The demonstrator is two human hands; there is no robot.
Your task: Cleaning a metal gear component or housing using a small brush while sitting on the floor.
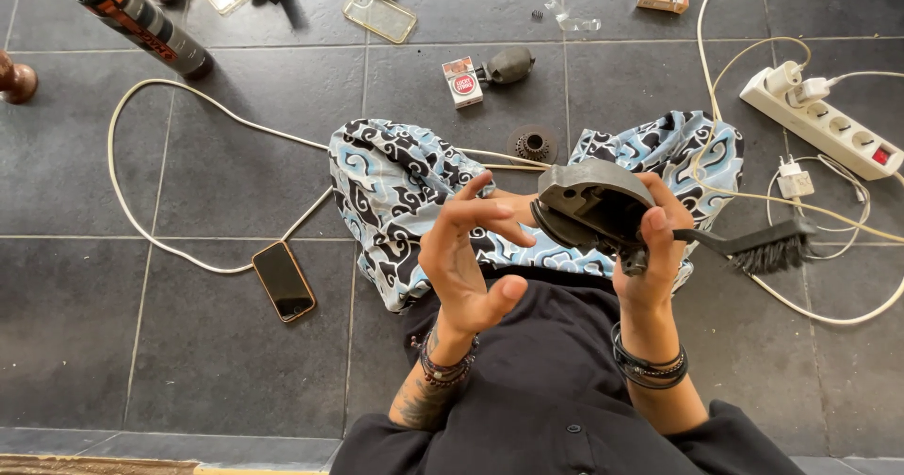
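Holding a grey housing up over the lap, right hand clamped around it with a brush; left hand spread, empty, fingertips beside it.

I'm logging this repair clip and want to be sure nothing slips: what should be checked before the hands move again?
1. Right hand grips the grey housing firmly: ok.
2. Brush secure in the same hand: cannot tell, only its handle reaches the fingers.
3. Left hand free to help: ok, open and holding nothing.
4. Small gear on the floor within sight: ok.
5. White cable clear of the hands: ok.
6. Inside of housing visible: cannot tell.
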